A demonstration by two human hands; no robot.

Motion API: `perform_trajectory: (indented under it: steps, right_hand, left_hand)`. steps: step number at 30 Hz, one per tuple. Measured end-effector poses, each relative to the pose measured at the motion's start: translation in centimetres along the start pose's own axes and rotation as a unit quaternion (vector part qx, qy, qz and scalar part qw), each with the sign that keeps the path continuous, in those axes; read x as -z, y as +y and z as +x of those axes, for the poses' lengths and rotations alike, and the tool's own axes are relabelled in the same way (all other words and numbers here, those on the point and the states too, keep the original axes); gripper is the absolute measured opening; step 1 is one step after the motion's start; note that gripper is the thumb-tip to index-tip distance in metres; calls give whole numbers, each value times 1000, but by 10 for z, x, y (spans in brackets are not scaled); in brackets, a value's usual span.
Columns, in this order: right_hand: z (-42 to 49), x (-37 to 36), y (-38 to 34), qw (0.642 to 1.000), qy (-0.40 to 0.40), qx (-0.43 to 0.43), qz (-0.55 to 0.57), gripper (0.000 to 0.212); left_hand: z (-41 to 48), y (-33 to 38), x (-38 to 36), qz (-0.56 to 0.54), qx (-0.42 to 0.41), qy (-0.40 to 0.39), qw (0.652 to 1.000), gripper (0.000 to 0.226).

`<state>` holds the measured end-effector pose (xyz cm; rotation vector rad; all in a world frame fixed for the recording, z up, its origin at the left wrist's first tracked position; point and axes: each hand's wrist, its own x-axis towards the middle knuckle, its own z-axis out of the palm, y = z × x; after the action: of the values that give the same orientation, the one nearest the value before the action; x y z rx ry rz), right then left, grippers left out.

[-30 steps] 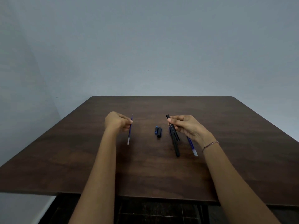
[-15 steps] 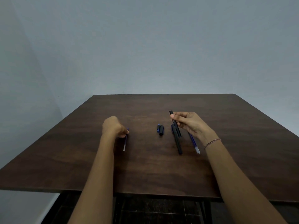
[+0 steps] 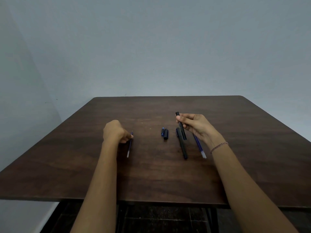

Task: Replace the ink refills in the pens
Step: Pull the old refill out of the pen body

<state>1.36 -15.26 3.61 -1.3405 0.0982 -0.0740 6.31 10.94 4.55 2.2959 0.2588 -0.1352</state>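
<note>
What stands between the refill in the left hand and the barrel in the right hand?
Only two small pen parts lie on the table between the refill in the left hand and the barrel in the right hand; the air above them looks free.

dark brown table (image 3: 168,174) — black pen (image 3: 182,145)

Dark table (image 3: 151,179) — pen (image 3: 182,146), refill (image 3: 198,145), small parts (image 3: 165,134)

We count two hands (image 3: 114,132) (image 3: 196,126), two blue refills (image 3: 129,147) (image 3: 199,147), two black pens (image 3: 182,145) (image 3: 181,127), two small pen pieces (image 3: 162,132) (image 3: 166,134), one bracelet (image 3: 218,146) and one table (image 3: 151,174)
</note>
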Motion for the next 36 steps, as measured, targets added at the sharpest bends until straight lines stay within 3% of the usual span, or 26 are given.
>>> perform_trajectory:
  steps: [4, 7, 9, 14, 21, 28, 36]
  right_hand:
    - [-1, 1, -1, 1000, -1, -2, 4, 31]
    - [-2, 2, -3, 1000, 4, -2, 6, 21]
    - [-3, 4, -4, 1000, 10, 0, 9, 17]
    - [-5, 11, -7, 997, 64, 35, -15, 16]
    - [-2, 20, -7, 989, 114, 70, -56, 18]
    - [-1, 19, -5, 987, 111, 57, -104, 21]
    - [-4, 18, -9, 984, 111, 44, -133, 29]
  left_hand:
    - [-4, 1, 0, 27, -7, 17, 999, 24]
    - [-8, 4, -1, 59, -61, 71, 994, 25]
    - [-11, 14, -3, 15, -111, 88, 990, 23]
    - [-27, 62, -30, -200, -172, -60, 963, 14]
    - [-39, 86, -89, -249, -171, -228, 926, 21]
    - [-35, 85, -100, -260, -144, -266, 917, 22]
    - [-35, 83, -103, -275, -147, -245, 918, 14]
